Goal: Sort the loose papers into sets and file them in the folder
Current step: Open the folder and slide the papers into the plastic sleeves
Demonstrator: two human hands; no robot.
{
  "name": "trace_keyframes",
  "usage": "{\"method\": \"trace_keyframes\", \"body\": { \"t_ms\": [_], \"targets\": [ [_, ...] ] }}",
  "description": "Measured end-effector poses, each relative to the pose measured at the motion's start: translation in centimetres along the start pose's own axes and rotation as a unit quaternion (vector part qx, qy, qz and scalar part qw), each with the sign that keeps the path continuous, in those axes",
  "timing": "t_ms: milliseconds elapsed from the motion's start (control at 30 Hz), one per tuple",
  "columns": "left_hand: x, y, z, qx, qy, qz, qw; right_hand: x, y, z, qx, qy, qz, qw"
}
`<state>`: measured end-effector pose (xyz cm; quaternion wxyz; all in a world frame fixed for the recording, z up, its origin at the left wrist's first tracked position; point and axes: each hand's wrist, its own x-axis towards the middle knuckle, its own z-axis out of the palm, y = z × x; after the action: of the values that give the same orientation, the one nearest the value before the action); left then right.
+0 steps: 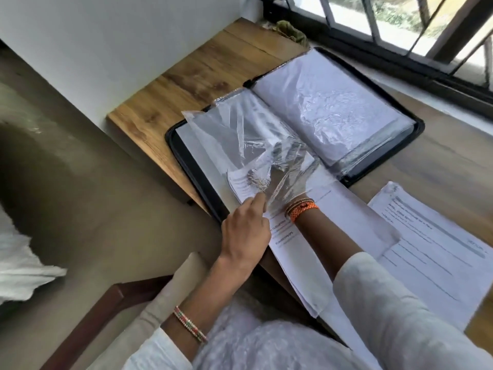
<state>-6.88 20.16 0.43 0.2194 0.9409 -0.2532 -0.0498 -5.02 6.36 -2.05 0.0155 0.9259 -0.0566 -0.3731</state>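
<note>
Lap: pale patterned cloth (266, 343) at bottom of view, white sleeves either side.
Left arm: beaded bracelet (190, 327) on forearm, reaching fwd over table edge.
Left hand (246, 233): fingers curled, tips pinching near edge of clear sleeve (240, 134) just above printed sheet; holding plastic up.
Right hand (290, 182): pushed inside clear sleeve, seen only thru crinkled plastic; fingers look spread flat, but can't tell for sure how far open or whether gripping paper.
Right wrist: orange braided band (304, 209) plus thin bangles, right at sleeve mouth.
Printed sheet (293, 236): white w/ black text, top part under plastic, lower part sticking out toward body over table edge; several sheets stacked, edges fanned.
Folder (416, 124): black zip type, open flat on table; left half under lifted sleeve, right half w/ thick stack of filled sleeves (330, 108), shiny, wrinkled.
Loose papers (432, 249): pile on table, right of arm, near folder's lower corner; text lines visible, too blurred to read.
Table (202, 73): wood, brown grain on far left part, paler on right.
Window (400, 20): dark frame along far side, greenery outside.
Rag (290, 32): greenish, bunched in far corner by window.
Floor (66, 161): grey-brown, on left; white cloth (24, 257) at left edge.
Chair: dark wood frame (106, 303) w/ beige cushion, below left arm.
</note>
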Motion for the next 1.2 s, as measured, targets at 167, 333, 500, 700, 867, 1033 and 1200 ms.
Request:
{"method": "trace_keyframes", "body": {
  "t_ms": [167,333,500,700,867,1033,1200],
  "targets": [
    [-1.5,-0.6,0.2,-0.027,0.044,0.016,0.999,0.2,-1.7,1.5,0.052,0.222,-0.103,0.968],
    [-2.4,-2.3,1.5,-0.041,0.047,-0.008,0.998,2.1,-2.8,2.2,0.008,0.258,-0.203,0.944],
    [-3.2,-2.8,1.7,-0.055,0.033,0.020,0.998,-2.5,-0.7,6.2,0.111,0.274,-0.187,0.937],
    [-2.8,-3.1,1.4,-0.080,0.062,0.045,0.994,-10.8,-0.4,13.7,0.082,0.251,-0.101,0.959],
    [-2.4,-2.3,1.0,-0.083,0.090,0.039,0.992,-13.4,0.5,16.5,0.122,0.350,-0.033,0.928],
    [-2.1,-1.9,0.8,-0.073,0.091,0.029,0.993,-14.8,1.3,17.8,0.163,0.466,-0.032,0.869],
    [-2.6,-2.4,1.1,-0.078,0.077,0.038,0.993,-11.6,-1.1,15.1,0.105,0.512,-0.070,0.850]
  ]
}}
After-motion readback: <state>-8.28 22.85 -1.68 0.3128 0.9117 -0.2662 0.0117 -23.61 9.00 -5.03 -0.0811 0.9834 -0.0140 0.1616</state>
